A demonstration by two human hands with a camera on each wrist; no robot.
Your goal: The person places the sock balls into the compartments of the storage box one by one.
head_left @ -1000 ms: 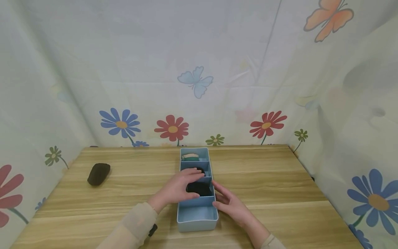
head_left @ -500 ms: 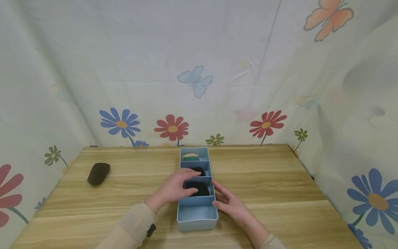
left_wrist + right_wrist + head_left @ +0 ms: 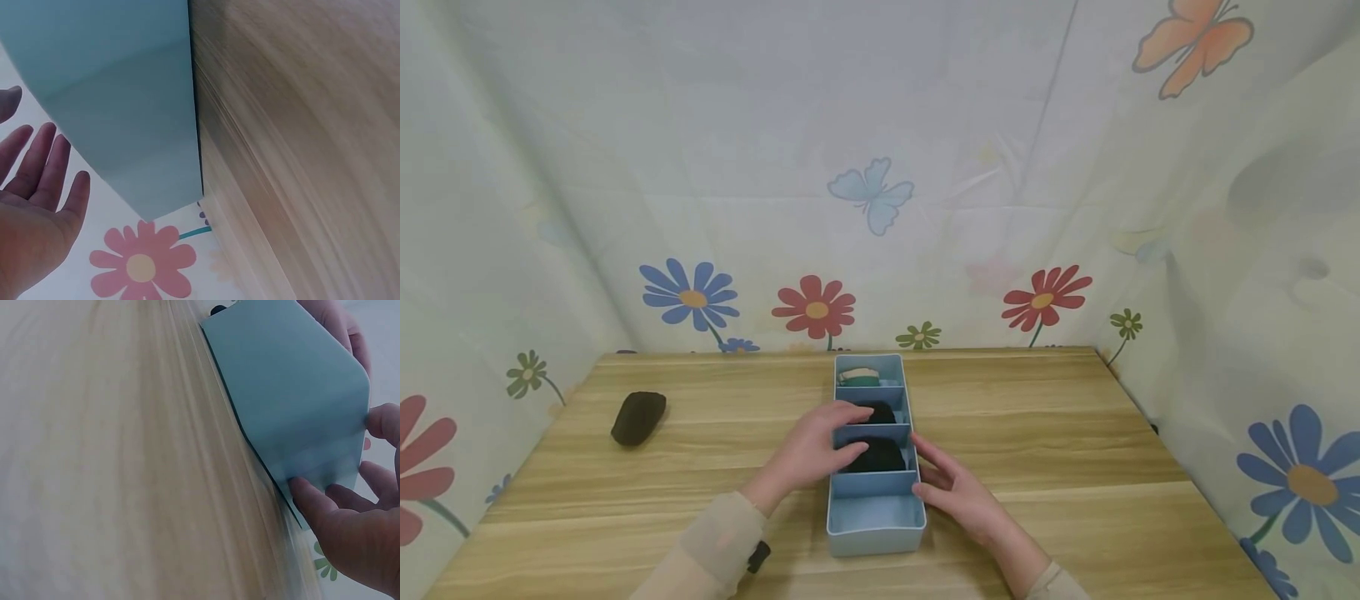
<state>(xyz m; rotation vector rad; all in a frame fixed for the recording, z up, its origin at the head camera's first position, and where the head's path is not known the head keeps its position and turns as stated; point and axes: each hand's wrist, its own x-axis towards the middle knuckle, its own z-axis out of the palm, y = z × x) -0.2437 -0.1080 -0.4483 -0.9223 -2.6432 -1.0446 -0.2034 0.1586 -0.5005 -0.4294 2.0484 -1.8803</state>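
A pale blue box with dividers stands on the wooden table. Black bundles lie in its two middle compartments, the nearer one larger in view than the farther one; a green and cream item is in the far one. The front compartment holds nothing visible. My left hand hovers over the box's left edge, fingers relaxed and apart, holding nothing; the left wrist view shows it beside the wall. With extended fingertips my right hand touches the box's right wall.
A dark rounded bundle lies at the left of the wooden table. Beside my left sleeve is a small black object. Curtains with flowers and butterflies hang behind and at both sides.
My left hand has drawn back to the left from over the black bundles, uncovering more of them. My right hand has stayed at the box's right side.
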